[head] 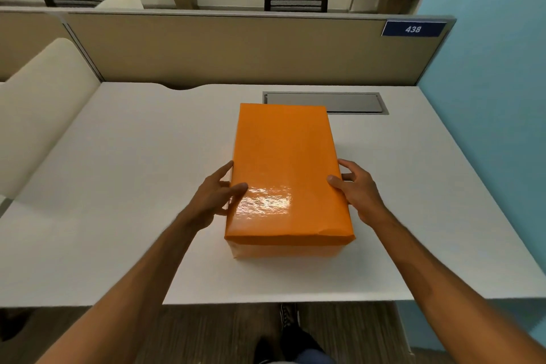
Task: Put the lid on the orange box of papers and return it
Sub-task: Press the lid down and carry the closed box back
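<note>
An orange box [285,156] stands on the white desk [118,186], its glossy orange lid covering the top so the papers inside are hidden. My left hand [217,196] grips the box's left side, thumb resting on the lid and fingers down the wall. On the opposite side, my right hand [356,189] holds the right wall in the same way, thumb over the lid's edge. Both hands sit near the box's front half.
A grey cable hatch [354,102] is set in the desk just behind the box. A beige partition [236,50] with a blue "438" sign [413,29] closes the back. A blue wall [487,97] runs along the right, a cream chair back [38,91] at left.
</note>
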`<state>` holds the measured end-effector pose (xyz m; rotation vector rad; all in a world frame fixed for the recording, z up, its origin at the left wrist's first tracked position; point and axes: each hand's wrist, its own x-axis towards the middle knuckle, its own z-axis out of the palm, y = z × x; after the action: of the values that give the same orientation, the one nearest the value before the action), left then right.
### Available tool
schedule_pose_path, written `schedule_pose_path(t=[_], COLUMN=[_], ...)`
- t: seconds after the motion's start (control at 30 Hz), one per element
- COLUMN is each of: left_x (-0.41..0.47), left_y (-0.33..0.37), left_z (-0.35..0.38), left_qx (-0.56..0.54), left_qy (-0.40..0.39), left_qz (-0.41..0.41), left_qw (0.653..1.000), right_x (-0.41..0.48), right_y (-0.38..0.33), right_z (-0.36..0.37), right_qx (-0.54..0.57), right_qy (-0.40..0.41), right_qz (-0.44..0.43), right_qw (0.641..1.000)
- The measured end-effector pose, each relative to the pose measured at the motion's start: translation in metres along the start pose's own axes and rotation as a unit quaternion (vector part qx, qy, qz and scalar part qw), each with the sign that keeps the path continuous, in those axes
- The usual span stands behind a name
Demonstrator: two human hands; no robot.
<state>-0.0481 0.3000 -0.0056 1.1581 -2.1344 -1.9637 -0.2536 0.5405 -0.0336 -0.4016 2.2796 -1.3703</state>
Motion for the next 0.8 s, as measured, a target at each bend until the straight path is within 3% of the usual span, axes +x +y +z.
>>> schedule_pose_path(t=[0.3, 0.8], left_x=[-0.002, 0.012], left_y=[0.005, 0.034], left_z=[0.0, -0.054], left_qx=[-0.025, -0.029], left_qy=[0.013, 0.098], left_qz=[-0.003, 0.012], left_qw=[1.0, 0.995], right_x=[-0.008, 0.05], right_y=[-0.008, -0.06], right_z=[-0.006, 0.023], right_qx=[0.099, 0.117], right_qy=[-0.064, -0.142], right_qz=[0.069, 0.026], right_qw=[0.991, 0.982])
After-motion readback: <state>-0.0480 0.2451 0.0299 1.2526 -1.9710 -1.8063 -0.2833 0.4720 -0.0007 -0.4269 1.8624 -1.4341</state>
